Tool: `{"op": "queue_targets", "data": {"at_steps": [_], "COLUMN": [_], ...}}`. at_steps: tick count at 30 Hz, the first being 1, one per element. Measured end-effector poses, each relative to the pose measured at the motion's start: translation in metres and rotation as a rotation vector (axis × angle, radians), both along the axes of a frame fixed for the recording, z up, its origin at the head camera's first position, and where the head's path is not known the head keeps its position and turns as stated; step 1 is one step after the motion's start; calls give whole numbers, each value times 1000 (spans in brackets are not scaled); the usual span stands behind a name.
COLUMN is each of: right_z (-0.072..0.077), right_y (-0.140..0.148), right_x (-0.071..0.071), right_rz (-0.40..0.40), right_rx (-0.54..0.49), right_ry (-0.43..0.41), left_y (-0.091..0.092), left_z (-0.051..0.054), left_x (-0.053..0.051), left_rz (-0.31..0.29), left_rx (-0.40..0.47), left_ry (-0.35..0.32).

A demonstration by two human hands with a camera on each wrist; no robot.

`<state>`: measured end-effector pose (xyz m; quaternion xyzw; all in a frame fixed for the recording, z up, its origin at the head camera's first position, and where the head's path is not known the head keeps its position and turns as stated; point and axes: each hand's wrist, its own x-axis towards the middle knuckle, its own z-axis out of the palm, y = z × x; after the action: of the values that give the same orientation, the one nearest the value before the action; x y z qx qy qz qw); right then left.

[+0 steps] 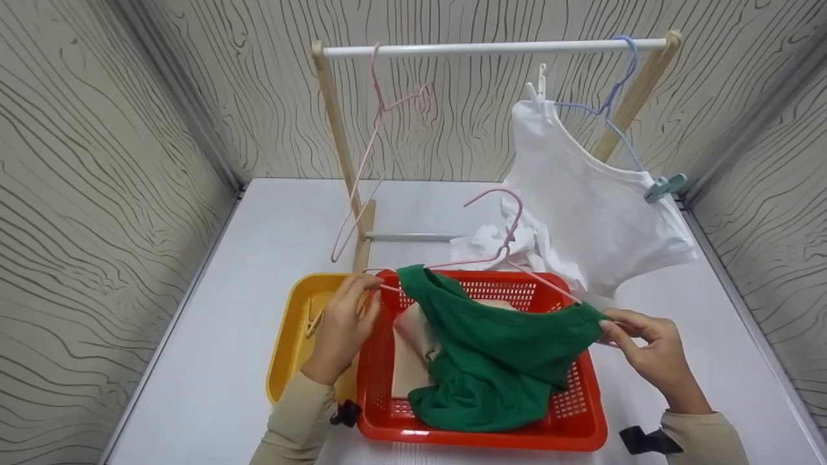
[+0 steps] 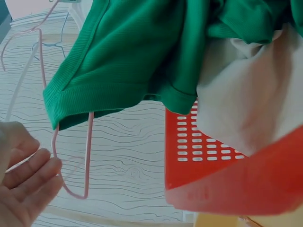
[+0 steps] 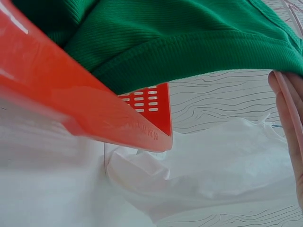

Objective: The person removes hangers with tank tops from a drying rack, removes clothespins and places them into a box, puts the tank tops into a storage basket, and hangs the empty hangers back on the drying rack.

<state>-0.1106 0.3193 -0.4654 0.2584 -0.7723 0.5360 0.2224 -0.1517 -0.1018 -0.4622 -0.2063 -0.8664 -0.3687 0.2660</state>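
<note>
A green tank top (image 1: 497, 342) hangs by its straps from a pink hanger (image 1: 513, 223), its lower part bunched over the red basket (image 1: 478, 439). My left hand (image 1: 345, 316) is at the hanger's left end, which sticks out past the strap. In the left wrist view, the left hand's fingers (image 2: 40, 177) are fairly straight and touch the hanger wire. My right hand (image 1: 652, 349) pinches the top's right strap at the hanger's other end. The right wrist view shows the hanger wire running across the right hand's fingers (image 3: 289, 109); the thumb is hidden there.
Beige cloth (image 1: 410, 361) lies in the basket. Left of it stands a yellow tray (image 1: 281, 349) with clothespins. Behind, a rack's white rail (image 1: 491, 48) carries an empty pink hanger (image 1: 362, 181) and a white shirt (image 1: 588, 187) clipped to a blue hanger (image 1: 610, 97).
</note>
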Motion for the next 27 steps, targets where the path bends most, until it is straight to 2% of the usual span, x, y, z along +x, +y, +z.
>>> {"op": "queue_targets", "data": {"at_steps": [3, 6, 8, 14, 18, 24, 27], "right_z": [1, 2, 3, 3, 2, -2, 0], "right_y": [-1, -2, -1, -2, -3, -4, -5], "right_x": [1, 1, 1, 2, 1, -2, -3], "right_rz": [-4, -10, -22, -8, -4, 59, 48], "right_rx": [16, 44, 78, 77, 79, -18, 34], "right_ry": [5, 14, 16, -10, 6, -1, 0], "left_y": [4, 8, 10, 15, 15, 16, 18], "left_z": [3, 4, 5, 4, 4, 6, 8], "left_x": [-3, -7, -10, -14, -14, -15, -14], "left_rz": [15, 16, 4, -52, -80, -108, -119], "left_rx": [-26, -67, -94, -160, -155, -132, -135], "left_ry": [64, 92, 88, 54, 32, 33, 53]}}
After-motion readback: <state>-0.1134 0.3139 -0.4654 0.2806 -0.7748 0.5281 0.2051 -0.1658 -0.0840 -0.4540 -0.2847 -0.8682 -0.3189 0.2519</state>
